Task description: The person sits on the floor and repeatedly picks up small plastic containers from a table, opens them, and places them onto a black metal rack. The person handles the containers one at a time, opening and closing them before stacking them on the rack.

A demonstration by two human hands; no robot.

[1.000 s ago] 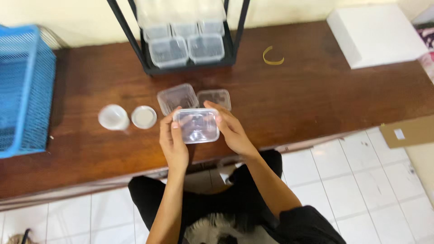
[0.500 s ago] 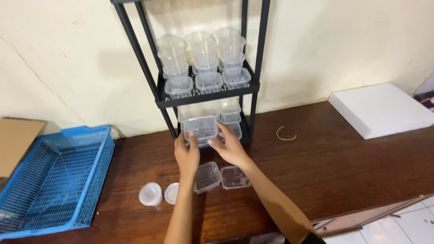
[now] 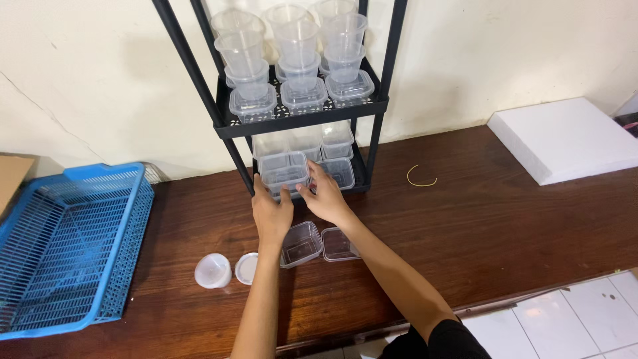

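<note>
Reaching forward together, the left hand point(image 3: 271, 214) and the right hand point(image 3: 323, 196) both grip one clear rectangular lidded container point(image 3: 284, 172), which sits on the lower shelf of the black metal rack point(image 3: 302, 110) at 12 o'clock from the hands. The left fingers are curled on the container's front left corner and the right fingers are spread along its right side, so both hands are closed around it. More clear containers point(image 3: 337, 149) are stacked just beside it at 3 o'clock, and clear plastic cups point(image 3: 296, 40) stand on the shelf above. On the brown wooden table point(image 3: 505, 219), at 6 o'clock from the hands, lie an open clear box point(image 3: 301, 244) and its flat lid point(image 3: 339, 244), touching each other. At 8 o'clock stand a small round cup point(image 3: 212, 271) and a round lid point(image 3: 246, 268). A blue mesh basket point(image 3: 66, 246) is at 9 o'clock, a yellow rubber band point(image 3: 420, 177) at 3 o'clock.
</note>
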